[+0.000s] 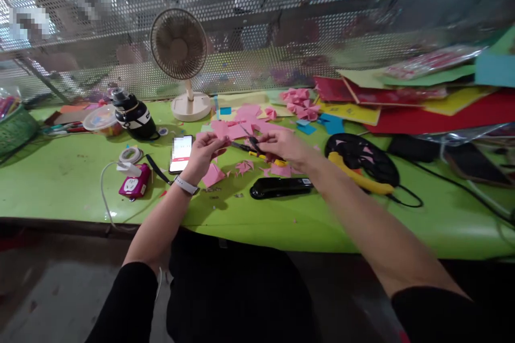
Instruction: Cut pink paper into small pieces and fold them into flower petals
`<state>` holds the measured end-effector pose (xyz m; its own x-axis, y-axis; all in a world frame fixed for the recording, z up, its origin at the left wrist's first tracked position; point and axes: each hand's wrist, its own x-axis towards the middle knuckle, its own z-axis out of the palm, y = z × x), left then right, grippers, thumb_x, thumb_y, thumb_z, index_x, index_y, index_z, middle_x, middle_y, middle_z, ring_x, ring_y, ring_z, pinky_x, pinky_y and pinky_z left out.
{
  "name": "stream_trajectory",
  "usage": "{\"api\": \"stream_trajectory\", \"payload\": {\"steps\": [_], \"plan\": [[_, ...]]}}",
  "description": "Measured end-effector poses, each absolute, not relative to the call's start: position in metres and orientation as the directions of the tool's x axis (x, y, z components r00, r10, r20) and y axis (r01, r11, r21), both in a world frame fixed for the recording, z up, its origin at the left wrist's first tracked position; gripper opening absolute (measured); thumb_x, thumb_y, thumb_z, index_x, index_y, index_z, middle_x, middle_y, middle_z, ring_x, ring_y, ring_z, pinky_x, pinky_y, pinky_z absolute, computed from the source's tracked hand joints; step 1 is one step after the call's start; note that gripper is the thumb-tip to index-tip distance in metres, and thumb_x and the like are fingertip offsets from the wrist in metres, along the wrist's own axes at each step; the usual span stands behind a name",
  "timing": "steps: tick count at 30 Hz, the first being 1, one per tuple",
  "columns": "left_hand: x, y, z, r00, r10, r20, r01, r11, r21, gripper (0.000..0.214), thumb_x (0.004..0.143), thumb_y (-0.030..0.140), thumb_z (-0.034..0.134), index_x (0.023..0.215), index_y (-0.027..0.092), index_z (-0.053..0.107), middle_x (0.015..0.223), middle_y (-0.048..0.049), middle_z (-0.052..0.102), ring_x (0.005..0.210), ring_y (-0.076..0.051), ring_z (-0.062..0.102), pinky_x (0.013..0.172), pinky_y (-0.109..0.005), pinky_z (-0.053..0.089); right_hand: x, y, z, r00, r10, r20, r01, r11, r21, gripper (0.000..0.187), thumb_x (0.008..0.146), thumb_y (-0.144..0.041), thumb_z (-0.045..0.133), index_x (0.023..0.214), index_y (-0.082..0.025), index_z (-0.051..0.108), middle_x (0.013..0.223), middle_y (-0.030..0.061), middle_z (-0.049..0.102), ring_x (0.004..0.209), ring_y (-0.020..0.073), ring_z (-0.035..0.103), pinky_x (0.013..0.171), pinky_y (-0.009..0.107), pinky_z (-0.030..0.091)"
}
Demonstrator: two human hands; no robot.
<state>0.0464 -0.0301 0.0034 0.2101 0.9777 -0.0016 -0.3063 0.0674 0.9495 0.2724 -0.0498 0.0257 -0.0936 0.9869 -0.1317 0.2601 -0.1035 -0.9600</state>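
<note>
My right hand (277,147) grips a pair of scissors (251,144), the dark blades spread apart and pointing left. Close to those blades, my left hand (207,150) pinches its fingertips together; whatever is between them is too small to make out. Beyond both hands lie overlapping pink paper pieces (231,128). A spiky cut pink paper shape (244,166) and a pink square (213,175) rest in front of them. Under my right hand shows a yellow-and-black tool (261,156), partly hidden. A black stapler (281,187) lies nearer the table's front edge.
Left of my hands are a phone (181,154), a magenta power adapter (134,182), a tape roll (131,155) and a black bottle (134,115). A fan (179,45) stands behind. Rightward lie a black eye mask (362,153), a yellow banana-shaped item (358,177) and stacked coloured paper (426,118).
</note>
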Motion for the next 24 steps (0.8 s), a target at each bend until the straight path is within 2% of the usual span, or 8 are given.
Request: {"api": "stream_trajectory", "payload": {"steps": [3, 6, 10, 14, 17, 24], "plan": [[0.059, -0.037, 0.009, 0.244, 0.969, -0.039, -0.312, 0.116, 0.943, 0.039, 0.067, 0.035, 0.087, 0.084, 0.019, 0.055, 0.09, -0.0013, 0.075, 0.082, -0.013, 0.074, 0.061, -0.017, 0.049, 0.284, -0.068, 0.023, -0.139, 0.985, -0.101, 0.072, -0.092, -0.993, 0.052, 0.053, -0.05, 0.091, 0.079, -0.017, 0.061, 0.063, 0.0003, 0.066, 0.041, 0.0083, 0.054, 0.037, 0.021, 0.043], [0.072, -0.041, 0.015, 0.254, 0.967, -0.021, -0.3, 0.099, 0.949, 0.038, 0.071, 0.038, 0.085, 0.086, 0.019, 0.056, 0.096, -0.0036, 0.076, 0.084, -0.014, 0.074, 0.062, -0.018, 0.05, 0.286, -0.081, 0.023, -0.199, 0.972, -0.127, 0.039, -0.121, -0.992, 0.059, 0.049, -0.057, 0.091, 0.079, -0.018, 0.058, 0.061, -0.001, 0.064, 0.041, 0.0084, 0.054, 0.037, 0.02, 0.041], [0.089, -0.044, 0.015, 0.179, 0.983, 0.037, -0.341, 0.027, 0.94, 0.04, 0.071, 0.041, 0.084, 0.084, 0.019, 0.054, 0.095, -0.005, 0.076, 0.092, -0.017, 0.074, 0.07, -0.022, 0.053, 0.286, -0.089, 0.02, -0.219, 0.969, -0.117, 0.081, -0.101, -0.992, 0.055, 0.056, -0.058, 0.087, 0.08, -0.021, 0.054, 0.06, -0.0029, 0.062, 0.043, 0.0089, 0.052, 0.039, 0.021, 0.04], [0.097, -0.047, 0.008, 0.102, 0.994, 0.043, -0.383, 0.0, 0.924, 0.042, 0.067, 0.042, 0.086, 0.085, 0.02, 0.056, 0.091, -0.0025, 0.075, 0.087, -0.017, 0.074, 0.071, -0.023, 0.054, 0.286, -0.09, 0.008, -0.141, 0.99, -0.024, 0.225, 0.009, -0.974, 0.051, 0.06, -0.058, 0.084, 0.077, -0.023, 0.052, 0.062, -0.0026, 0.059, 0.053, 0.0136, 0.055, 0.045, 0.025, 0.043], [0.096, -0.052, 0.004, 0.133, 0.991, 0.03, -0.337, 0.017, 0.941, 0.039, 0.067, 0.043, 0.086, 0.084, 0.02, 0.059, 0.09, -0.0028, 0.076, 0.083, -0.016, 0.074, 0.067, -0.023, 0.053, 0.287, -0.09, 0.002, -0.133, 0.991, 0.005, 0.275, 0.042, -0.961, 0.047, 0.063, -0.058, 0.081, 0.077, -0.024, 0.052, 0.066, -0.0011, 0.059, 0.059, 0.016, 0.057, 0.048, 0.028, 0.045], [0.093, -0.06, 0.004, 0.273, 0.962, 0.006, -0.28, 0.074, 0.957, 0.036, 0.067, 0.045, 0.086, 0.081, 0.016, 0.07, 0.089, -0.0086, 0.077, 0.07, -0.014, 0.072, 0.06, -0.023, 0.051, 0.284, -0.09, 0.005, -0.178, 0.979, -0.101, 0.209, -0.062, -0.976, 0.051, 0.061, -0.06, 0.082, 0.079, -0.024, 0.052, 0.064, -0.0015, 0.059, 0.055, 0.0149, 0.055, 0.043, 0.025, 0.042]]}}
